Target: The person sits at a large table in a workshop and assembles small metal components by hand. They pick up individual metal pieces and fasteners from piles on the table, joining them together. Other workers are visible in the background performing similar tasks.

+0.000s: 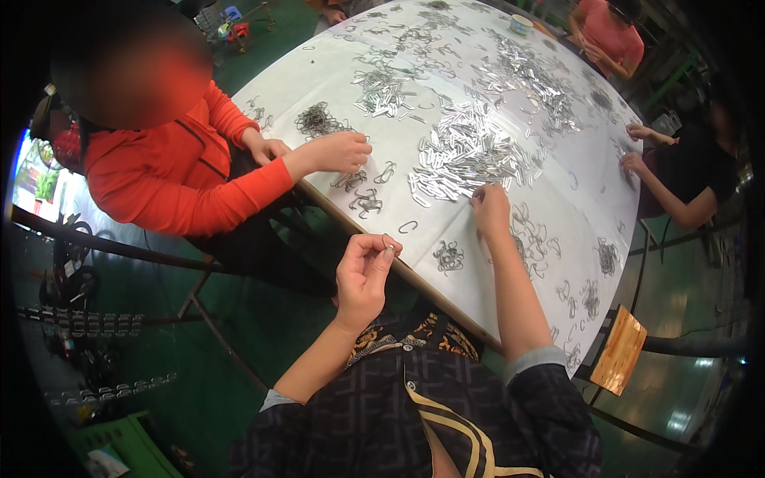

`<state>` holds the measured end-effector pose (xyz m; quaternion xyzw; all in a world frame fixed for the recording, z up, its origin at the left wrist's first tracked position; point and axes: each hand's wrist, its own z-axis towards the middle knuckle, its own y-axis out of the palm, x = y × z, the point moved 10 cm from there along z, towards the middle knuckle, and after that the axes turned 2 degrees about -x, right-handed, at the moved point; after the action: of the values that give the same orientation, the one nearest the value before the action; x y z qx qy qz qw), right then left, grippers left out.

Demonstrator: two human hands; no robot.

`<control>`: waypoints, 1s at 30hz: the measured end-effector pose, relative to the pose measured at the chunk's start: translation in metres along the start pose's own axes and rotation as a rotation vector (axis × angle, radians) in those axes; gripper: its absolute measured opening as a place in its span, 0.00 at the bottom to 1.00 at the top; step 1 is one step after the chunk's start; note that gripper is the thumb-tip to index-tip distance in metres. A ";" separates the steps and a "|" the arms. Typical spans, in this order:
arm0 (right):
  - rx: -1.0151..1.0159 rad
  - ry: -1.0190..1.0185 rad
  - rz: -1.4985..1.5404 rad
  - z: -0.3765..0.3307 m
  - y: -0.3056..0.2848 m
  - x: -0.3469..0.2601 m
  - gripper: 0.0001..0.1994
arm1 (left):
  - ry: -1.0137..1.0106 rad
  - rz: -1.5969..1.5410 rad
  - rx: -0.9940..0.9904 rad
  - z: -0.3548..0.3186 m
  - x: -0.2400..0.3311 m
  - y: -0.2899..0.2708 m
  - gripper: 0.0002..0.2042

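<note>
My left hand [365, 275], raised at the table's near edge, pinches a small curved wire piece [386, 244] between thumb and forefinger. Farther right, my right hand [491, 211] reaches over the table with its fingers drawn together at the near edge of a pile of shiny, narrow metal pieces [470, 155]. Whatever those fingertips grip is hidden. A single bent wire hook [408, 227] lies beyond my left hand. Between my two hands sits a small heap of dark bent wire pieces [449, 256], and looser wire loops [534, 239] spread to the right of my right forearm.
A white-covered table [430, 227] carries several more metal heaps. At the left, close by, a person in an orange-red jacket [159, 183] works with both hands over it. Other people sit along the far and right sides. A wooden stool [619, 350] stands at the lower right.
</note>
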<state>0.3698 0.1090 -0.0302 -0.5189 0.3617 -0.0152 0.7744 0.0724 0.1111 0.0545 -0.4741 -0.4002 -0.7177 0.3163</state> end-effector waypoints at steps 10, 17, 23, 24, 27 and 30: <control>-0.299 0.226 0.992 -0.045 -0.007 -0.032 0.12 | -0.083 0.022 -0.076 0.004 -0.028 0.025 0.03; -0.359 0.167 1.200 -0.097 -0.042 -0.093 0.07 | -0.099 0.393 -0.270 0.002 -0.022 0.054 0.04; -0.157 0.051 0.934 -0.107 -0.071 -0.093 0.05 | -0.125 0.456 -0.261 -0.002 -0.027 0.058 0.04; -0.125 0.047 0.924 -0.108 -0.074 -0.092 0.05 | -0.127 0.451 -0.259 -0.002 -0.027 0.059 0.04; -0.077 0.063 0.907 -0.112 -0.079 -0.088 0.05 | -0.129 0.424 -0.265 -0.001 -0.029 0.065 0.04; -0.058 0.100 0.928 -0.115 -0.079 -0.078 0.05 | -0.129 0.395 -0.294 0.001 -0.037 0.072 0.04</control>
<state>0.2737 0.0120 0.0539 -0.3226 0.5926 0.3177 0.6662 0.1461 0.0806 0.0398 -0.6288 -0.2105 -0.6606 0.3520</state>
